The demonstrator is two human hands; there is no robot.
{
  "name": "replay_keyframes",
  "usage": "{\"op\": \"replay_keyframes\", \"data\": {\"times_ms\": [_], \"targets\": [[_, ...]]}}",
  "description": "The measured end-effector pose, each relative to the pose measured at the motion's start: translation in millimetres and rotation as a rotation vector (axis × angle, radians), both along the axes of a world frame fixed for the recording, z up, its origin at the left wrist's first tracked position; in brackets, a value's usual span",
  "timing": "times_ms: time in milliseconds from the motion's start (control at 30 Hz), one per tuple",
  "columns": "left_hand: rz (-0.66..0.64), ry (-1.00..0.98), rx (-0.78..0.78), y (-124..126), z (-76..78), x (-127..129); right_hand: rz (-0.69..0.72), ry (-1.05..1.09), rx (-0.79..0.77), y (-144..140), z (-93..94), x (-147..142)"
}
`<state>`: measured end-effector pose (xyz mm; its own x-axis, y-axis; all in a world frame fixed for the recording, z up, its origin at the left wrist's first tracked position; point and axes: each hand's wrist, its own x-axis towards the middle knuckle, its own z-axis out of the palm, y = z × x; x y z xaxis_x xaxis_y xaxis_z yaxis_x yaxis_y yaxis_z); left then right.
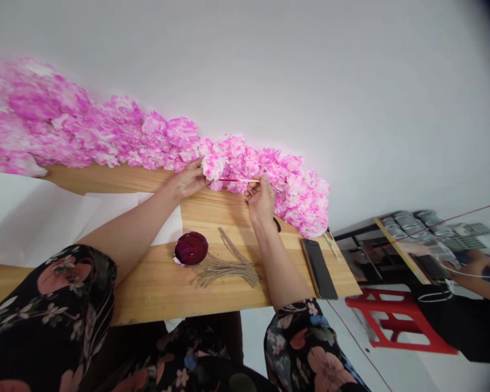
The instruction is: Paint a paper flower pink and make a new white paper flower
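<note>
My left hand point(189, 179) grips a pink and white paper flower point(213, 165) at the edge of a long pile of similar flowers point(118, 133) along the back of the wooden table point(155, 294). My right hand point(261, 198) pinches the end of a thin stick point(239, 180) whose reddish tip points into that flower. Both hands are above the table's far side.
A dark red round dish point(191, 247) and a bundle of brown sticks point(228, 267) lie on the table near me. A black phone point(319, 268) rests at the right edge. A red stool point(392, 318) and another person's arm point(477, 275) are at the right.
</note>
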<state>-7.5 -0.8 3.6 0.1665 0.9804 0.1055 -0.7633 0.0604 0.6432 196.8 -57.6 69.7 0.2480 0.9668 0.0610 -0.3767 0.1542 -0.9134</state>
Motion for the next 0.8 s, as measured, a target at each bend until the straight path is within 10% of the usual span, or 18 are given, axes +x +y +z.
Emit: {"op": "replay_keyframes", "data": {"times_ms": [800], "targets": [[-0.02, -0.064, 0.002, 0.4, -0.3, 1.1, 0.017, -0.001, 0.058, 5.9, -7.4, 7.0]]}}
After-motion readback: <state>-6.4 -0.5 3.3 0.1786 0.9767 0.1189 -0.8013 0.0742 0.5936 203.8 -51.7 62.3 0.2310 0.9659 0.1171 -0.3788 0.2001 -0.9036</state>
